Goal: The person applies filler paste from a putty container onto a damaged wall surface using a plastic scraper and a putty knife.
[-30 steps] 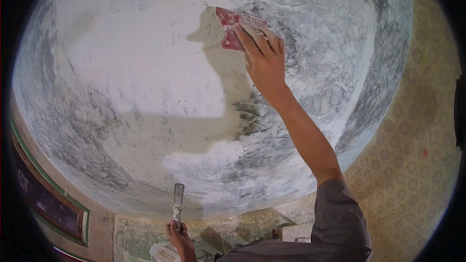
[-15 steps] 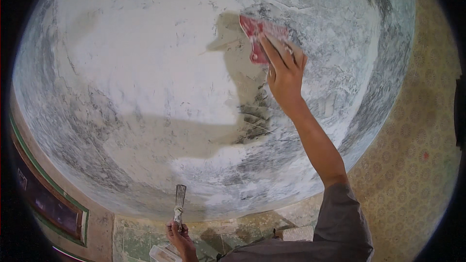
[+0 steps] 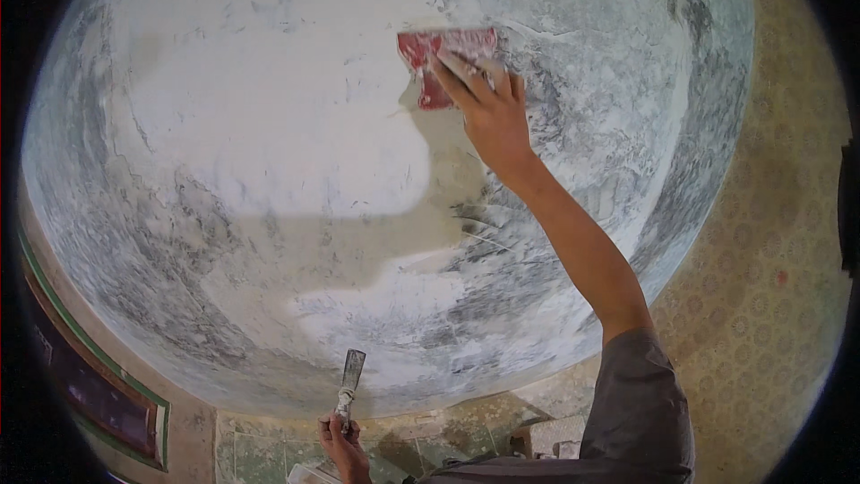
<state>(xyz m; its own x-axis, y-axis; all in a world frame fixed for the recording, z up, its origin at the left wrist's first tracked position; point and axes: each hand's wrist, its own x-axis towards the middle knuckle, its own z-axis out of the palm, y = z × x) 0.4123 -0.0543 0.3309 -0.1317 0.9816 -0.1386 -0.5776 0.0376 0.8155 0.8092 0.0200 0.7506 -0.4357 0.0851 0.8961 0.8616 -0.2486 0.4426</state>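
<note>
My right hand (image 3: 498,125) is raised to the patchy white and grey wall (image 3: 260,134). Its fingers press a red plastic scraper (image 3: 419,47), smeared with white paste, against the surface. Part of the scraper is hidden behind those fingers. Low in the view, my left hand (image 3: 343,453) grips a putty knife (image 3: 352,372) by its lower end, with the blade pointing up. Something pale is tied around the knife's middle. That knife is held apart from the wall.
A patterned yellowish-brown surface (image 3: 743,314) borders the wall on the right. At lower left is a dark panel in a green-edged frame (image 3: 103,394). Green, stained tiles (image 3: 260,450) lie below, with a whitish container (image 3: 309,473) near my left hand. Shadows fall across the wall.
My right hand and the red scraper have moved left along the wall. The left hand, still holding the putty knife, appears slightly lower and further right.
</note>
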